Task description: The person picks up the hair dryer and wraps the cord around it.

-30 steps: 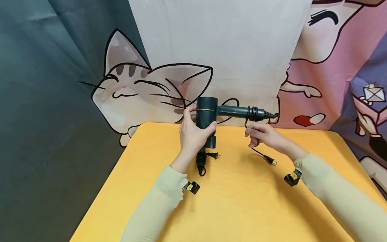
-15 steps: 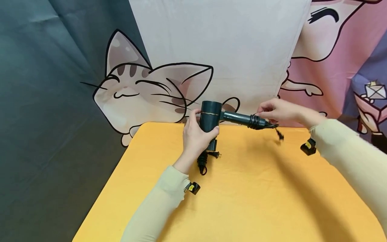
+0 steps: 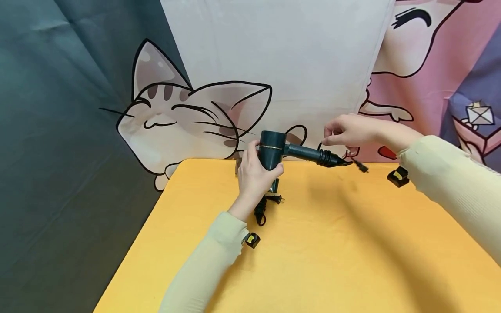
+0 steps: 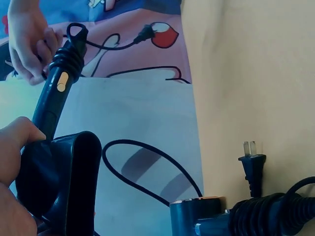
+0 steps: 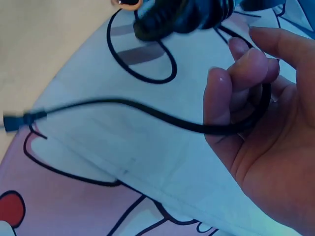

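My left hand [image 3: 254, 174] grips the dark green barrel of a hair dryer [image 3: 272, 150], held above the table with its handle pointing right. Black cord is wound round the end of that handle. My right hand [image 3: 352, 130] is beyond the handle, its fingers curled round the dryer's power cord [image 5: 167, 118], as the right wrist view shows. The free plug end [image 3: 360, 166] dangles below that hand. A second hair dryer [image 4: 197, 216] lies on the table, partly hidden by the left hand in the head view; its cord is wound round the handle and its plug [image 4: 253, 169] sticks out.
Beneath both hands spreads a yellow table [image 3: 305, 252]. A printed cloth backdrop [image 3: 305, 65] with cartoon figures stands close behind its far edge. Small black wrist cameras sit on both sleeves.
My right hand has risen from below the handle to above it, carrying the cord and then drawing back slightly left. The hair dryer has tilted, its handle end lower; the left hand keeps its grip.
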### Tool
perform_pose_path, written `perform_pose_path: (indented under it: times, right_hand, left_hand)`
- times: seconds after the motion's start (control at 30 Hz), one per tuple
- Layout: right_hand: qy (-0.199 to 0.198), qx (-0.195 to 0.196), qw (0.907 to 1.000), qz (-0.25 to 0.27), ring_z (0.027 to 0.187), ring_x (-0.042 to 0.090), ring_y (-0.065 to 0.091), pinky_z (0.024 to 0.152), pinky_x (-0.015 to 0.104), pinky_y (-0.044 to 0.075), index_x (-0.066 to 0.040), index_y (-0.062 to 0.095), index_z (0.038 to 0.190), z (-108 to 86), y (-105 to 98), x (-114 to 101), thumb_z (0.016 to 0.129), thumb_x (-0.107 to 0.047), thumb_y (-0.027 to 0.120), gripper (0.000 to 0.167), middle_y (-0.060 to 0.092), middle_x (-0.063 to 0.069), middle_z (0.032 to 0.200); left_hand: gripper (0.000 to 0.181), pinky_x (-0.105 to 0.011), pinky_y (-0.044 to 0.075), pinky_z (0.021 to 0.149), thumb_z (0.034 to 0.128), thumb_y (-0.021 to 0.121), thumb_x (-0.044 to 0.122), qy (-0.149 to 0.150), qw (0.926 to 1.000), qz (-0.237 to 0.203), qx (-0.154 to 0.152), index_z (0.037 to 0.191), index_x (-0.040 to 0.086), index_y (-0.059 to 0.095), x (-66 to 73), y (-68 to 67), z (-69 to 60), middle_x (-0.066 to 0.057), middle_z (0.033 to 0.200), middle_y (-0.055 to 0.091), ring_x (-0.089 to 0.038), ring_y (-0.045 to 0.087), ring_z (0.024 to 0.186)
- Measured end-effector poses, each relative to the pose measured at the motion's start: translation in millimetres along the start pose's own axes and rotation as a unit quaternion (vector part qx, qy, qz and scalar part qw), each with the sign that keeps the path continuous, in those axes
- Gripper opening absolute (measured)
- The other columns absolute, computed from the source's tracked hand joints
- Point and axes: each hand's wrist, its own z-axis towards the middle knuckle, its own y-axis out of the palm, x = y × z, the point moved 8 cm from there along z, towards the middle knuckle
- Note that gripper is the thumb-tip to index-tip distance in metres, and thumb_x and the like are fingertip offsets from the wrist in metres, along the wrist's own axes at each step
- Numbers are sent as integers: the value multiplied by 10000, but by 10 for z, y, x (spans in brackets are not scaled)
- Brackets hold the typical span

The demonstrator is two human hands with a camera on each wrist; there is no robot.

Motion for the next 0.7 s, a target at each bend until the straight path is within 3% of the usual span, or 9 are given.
perform_pose_path:
  times: [0.23,0.43,0.6,0.7]
  right_hand:
    - [155,87,9973,711,590,228,677,602,366,593,-87,729,1147,-127,54,-144,1089,-270,628,217,633,73,724]
    - [281,521,9852,1606,719,267,758,653,359,622,-8,651,1331,-233,193,-186,1096,-269,618,353,730,91,845]
    - [-309,1325,9726,1886,790,217,783,711,315,636,74,556,1455,-336,422,-274,1097,-195,613,451,791,83,939]
    - [-538,1731,9643,1930,767,192,772,702,306,625,61,516,1503,-376,592,-324,1099,-175,610,477,790,54,914]
  left_hand:
    - [827,-490,549,841,826,850,360,-38,9999,29,153,1508,137,439,-17,14,55,-143,1300,605,-313,633,996]
    - [842,-499,562,811,820,859,369,-160,9990,-94,411,1516,143,443,-51,-10,98,-144,1264,604,-318,645,969]
    - [855,-490,578,805,825,873,375,-264,9973,-262,626,1531,176,433,-90,-34,123,-127,1314,598,-302,653,984]
    - [872,-502,573,809,822,879,365,-260,9966,-328,703,1547,182,429,-86,-42,143,-123,1341,590,-305,653,993]
